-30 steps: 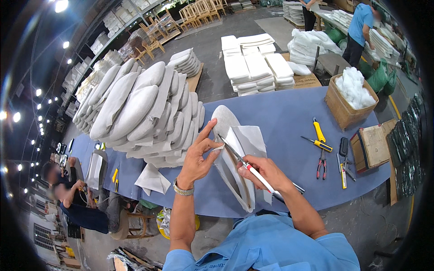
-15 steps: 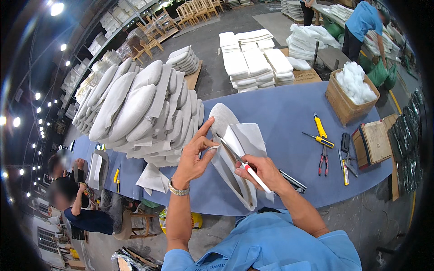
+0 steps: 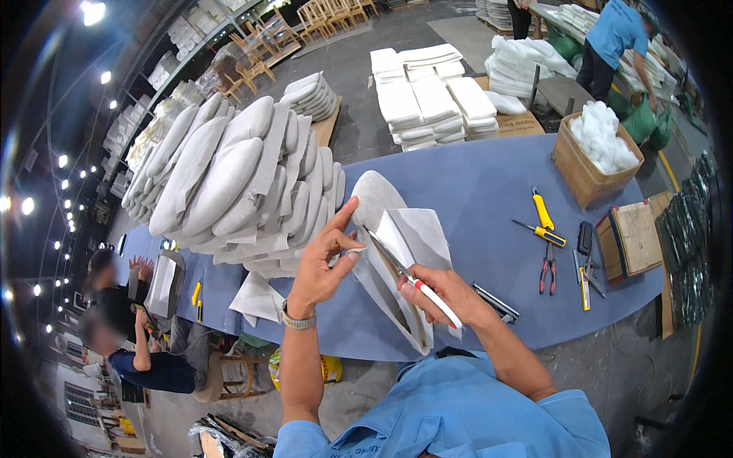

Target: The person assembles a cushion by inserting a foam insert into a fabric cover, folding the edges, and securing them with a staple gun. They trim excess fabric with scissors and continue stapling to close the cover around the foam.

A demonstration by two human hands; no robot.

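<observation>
A grey fabric-covered cushion lies underside up on the blue table in front of me, with a pale flap of cloth folded out on its right side. My left hand pinches a small bit of the cushion's fabric edge between thumb and fingers, while its index finger extends along the cover. Wrapped round the red-and-white handles of a pair of scissors, my right hand holds them slantwise over the cushion. Their blades point away from me, beside the pinched fabric. Whether they touch the cloth is hard to see.
Grey cushions are piled high at left, beside a loose cloth piece. To the right lie a yellow-handled tool, pliers, a cutter and a box of white stuffing. Co-workers sit at left; another bends at far right.
The scissors' handles have swung slightly lower and to the right within my right hand. My left hand keeps its pinch nearly in place. At left, a co-worker's hands have risen.
</observation>
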